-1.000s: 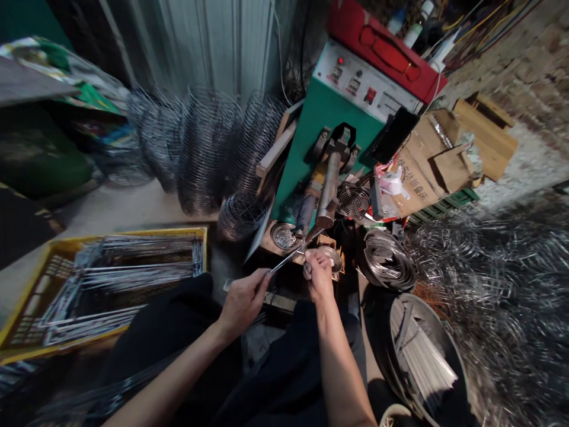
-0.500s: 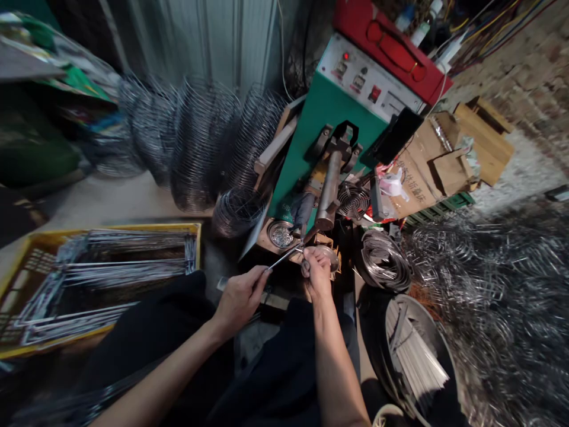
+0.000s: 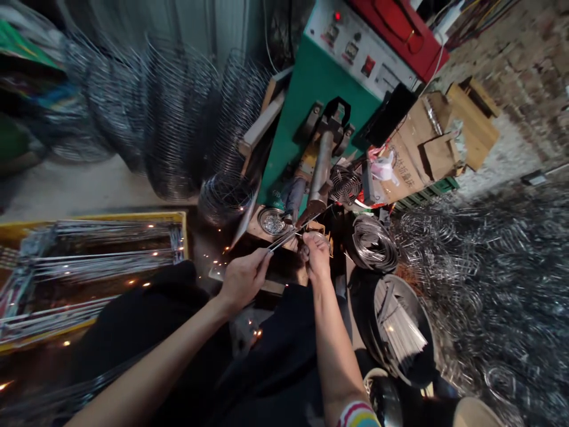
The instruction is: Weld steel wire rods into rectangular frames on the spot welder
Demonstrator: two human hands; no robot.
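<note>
My left hand [image 3: 244,279] is closed around the near end of a thin metal wire rod [image 3: 284,238], which looks doubled now and slants up to the right. Its far part lies between the tips of the electrode arms [image 3: 320,172] of a green welding machine [image 3: 288,118]. Close to those tips, my right hand [image 3: 316,252] pinches a short bright piece of wire [image 3: 299,235], mostly hidden by the fingers. A round dish of small metal bits [image 3: 272,221] sits just left of the tips. Orange sparks [image 3: 216,263] scatter to the left and below.
At left, a yellow crate [image 3: 185,237] holds long wire frames. Tall stacks of wire rings [image 3: 171,118] stand behind it. On the right are a coil of metal strip [image 3: 373,243], a black bucket [image 3: 418,362] with flat strips, a large wire heap [image 3: 480,279] and cardboard [image 3: 400,172].
Sparks have appeared around the crate, my legs and the machine's base. The rod's far end now reaches past the electrode tips. The view has shifted, and both hands keep their grips.
</note>
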